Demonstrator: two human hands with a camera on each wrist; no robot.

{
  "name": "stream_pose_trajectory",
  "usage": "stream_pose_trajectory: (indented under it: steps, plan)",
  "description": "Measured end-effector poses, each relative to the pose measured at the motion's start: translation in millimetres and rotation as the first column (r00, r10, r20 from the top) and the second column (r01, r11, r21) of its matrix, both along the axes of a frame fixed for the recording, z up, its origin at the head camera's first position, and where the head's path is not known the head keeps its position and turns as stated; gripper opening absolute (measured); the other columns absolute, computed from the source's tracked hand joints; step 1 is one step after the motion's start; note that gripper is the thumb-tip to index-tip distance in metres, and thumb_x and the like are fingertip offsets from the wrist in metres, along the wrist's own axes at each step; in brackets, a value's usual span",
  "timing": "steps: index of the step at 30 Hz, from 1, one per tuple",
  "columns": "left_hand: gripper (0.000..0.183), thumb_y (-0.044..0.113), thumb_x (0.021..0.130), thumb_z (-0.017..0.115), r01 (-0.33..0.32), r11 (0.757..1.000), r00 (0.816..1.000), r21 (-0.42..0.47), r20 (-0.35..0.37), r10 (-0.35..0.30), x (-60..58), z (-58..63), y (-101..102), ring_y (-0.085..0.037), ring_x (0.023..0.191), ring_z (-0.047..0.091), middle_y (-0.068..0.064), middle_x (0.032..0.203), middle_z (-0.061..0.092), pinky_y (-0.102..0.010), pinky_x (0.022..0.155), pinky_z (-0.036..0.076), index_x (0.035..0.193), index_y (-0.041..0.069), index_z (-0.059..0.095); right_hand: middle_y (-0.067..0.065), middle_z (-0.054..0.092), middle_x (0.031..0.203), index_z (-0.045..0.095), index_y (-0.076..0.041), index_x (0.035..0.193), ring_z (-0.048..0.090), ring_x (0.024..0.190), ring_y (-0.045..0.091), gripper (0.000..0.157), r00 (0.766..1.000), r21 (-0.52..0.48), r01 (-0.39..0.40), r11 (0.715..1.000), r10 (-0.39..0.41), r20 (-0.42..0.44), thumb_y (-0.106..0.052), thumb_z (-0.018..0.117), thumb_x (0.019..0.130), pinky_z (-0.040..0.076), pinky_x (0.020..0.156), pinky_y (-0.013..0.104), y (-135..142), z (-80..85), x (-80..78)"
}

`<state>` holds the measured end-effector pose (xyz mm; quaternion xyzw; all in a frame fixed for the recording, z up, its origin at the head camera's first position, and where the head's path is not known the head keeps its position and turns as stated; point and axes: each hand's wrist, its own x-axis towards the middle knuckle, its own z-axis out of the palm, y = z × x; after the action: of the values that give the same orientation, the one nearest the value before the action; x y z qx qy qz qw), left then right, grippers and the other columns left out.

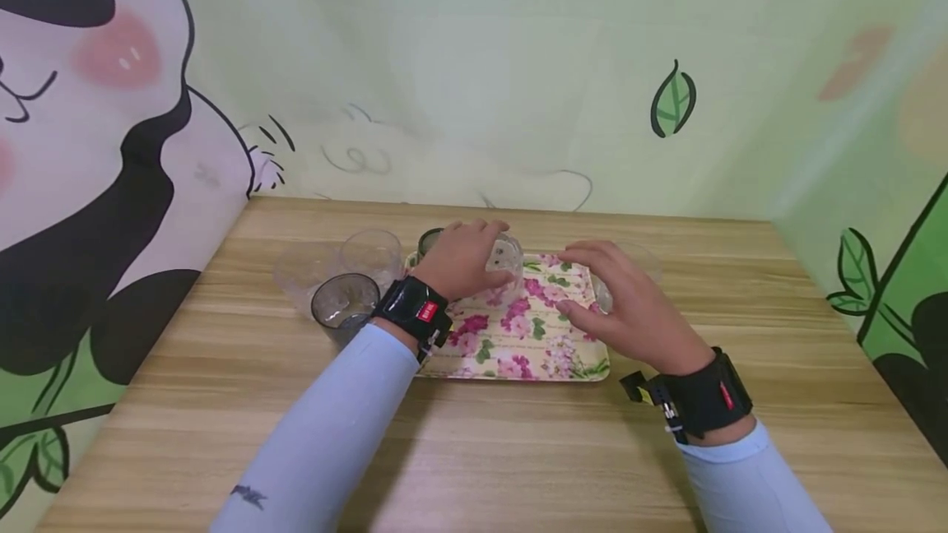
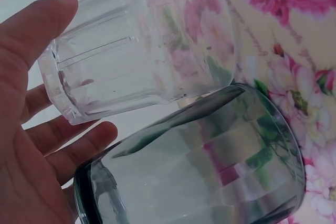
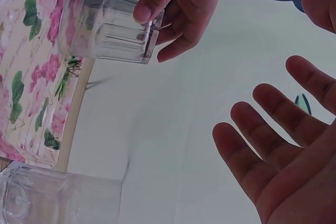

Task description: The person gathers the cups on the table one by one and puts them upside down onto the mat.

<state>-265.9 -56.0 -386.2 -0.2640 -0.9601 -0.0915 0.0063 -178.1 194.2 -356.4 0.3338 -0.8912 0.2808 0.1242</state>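
A clear glass [image 1: 508, 260] stands upside down on a flowered tray [image 1: 548, 336]. My left hand [image 1: 462, 257] is around its raised base, thumb on one side and loosely spread fingers on the other. Right beside that glass, also upside down on the tray, is a dark grey glass [image 2: 210, 161]; the left hand mostly hides it in the head view. My right hand [image 1: 629, 303] hovers by the tray's right edge with spread fingers [image 3: 247, 124], holding nothing. Another clear glass [image 3: 63, 198] stands just beyond it, partly covered by the hand in the head view.
Left of the tray a dark grey glass [image 1: 345, 307] stands close to two clear glasses, one [image 1: 370, 257] behind it and one [image 1: 299, 274] farther left. The wooden table [image 1: 518, 451] ends at a painted wall [image 1: 474, 105] behind.
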Motion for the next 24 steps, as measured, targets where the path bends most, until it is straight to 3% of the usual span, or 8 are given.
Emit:
stream_pose_trajectory:
  steps: [5,24]
  plan:
    - [0.082,0.058,0.09,0.065,-0.02,0.999,1.0,0.03,0.004,0.02,0.7,-0.7,-1.6,-0.031,0.141,0.047,-0.017,0.153,0.053,-0.053,0.126,0.032,0.151,0.01,0.04,0.017,0.057,0.14,0.054,-0.01,0.138,0.053,0.131,0.032,0.056,1.0,-0.004,-0.004,1.0,0.004,0.006,-0.023,0.077,0.088,0.052,0.106,0.061,0.9,-0.1,-0.4]
    - [0.066,0.05,0.094,0.063,0.041,0.982,0.998,0.185,-0.057,-0.031,19.0,9.3,-6.4,-0.035,0.137,0.049,-0.015,0.149,0.056,-0.052,0.119,0.043,0.145,0.011,0.049,0.018,0.057,0.14,0.054,-0.008,0.138,0.052,0.131,0.033,0.058,1.0,-0.005,-0.004,1.0,0.004,0.002,-0.022,0.077,0.087,0.051,0.107,0.062,4.6,-0.5,-0.9]
